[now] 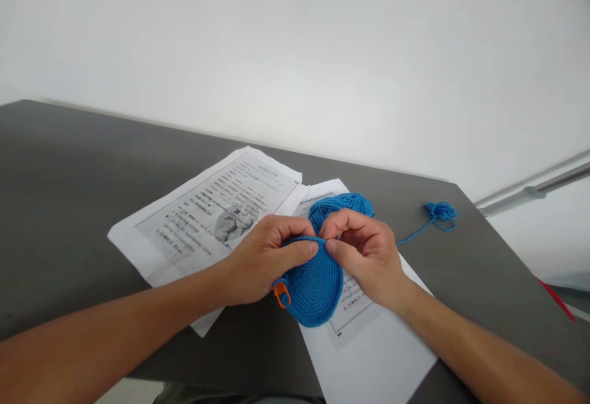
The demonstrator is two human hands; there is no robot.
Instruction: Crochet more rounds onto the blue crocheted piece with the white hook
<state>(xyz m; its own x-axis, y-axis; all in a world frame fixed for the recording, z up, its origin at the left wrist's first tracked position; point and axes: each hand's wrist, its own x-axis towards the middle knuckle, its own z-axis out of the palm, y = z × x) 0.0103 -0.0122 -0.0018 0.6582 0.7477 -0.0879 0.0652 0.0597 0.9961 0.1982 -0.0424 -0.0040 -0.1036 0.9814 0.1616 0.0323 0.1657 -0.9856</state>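
Observation:
A round blue crochet piece [316, 284], worked in rings, is held up over the papers. My left hand [270, 256] pinches its upper left edge, with the thumb on the near face. At the top edge, my right hand [366, 250] has thumb and forefinger closed on the rim; whether a hook or yarn end lies between them is hidden. An orange stitch marker [281, 294] hangs from the left edge, below my left hand. Just behind my hands lies a blue yarn skein [343, 204], partly covered by my right fingers.
Two printed sheets lie on the dark grey table [83, 182]: the left sheet [184, 207] with text and a picture, the right sheet [373, 355] under my right hand. A small yarn tangle [441, 212] trails a strand at the right. A white wall [276, 53] rises behind.

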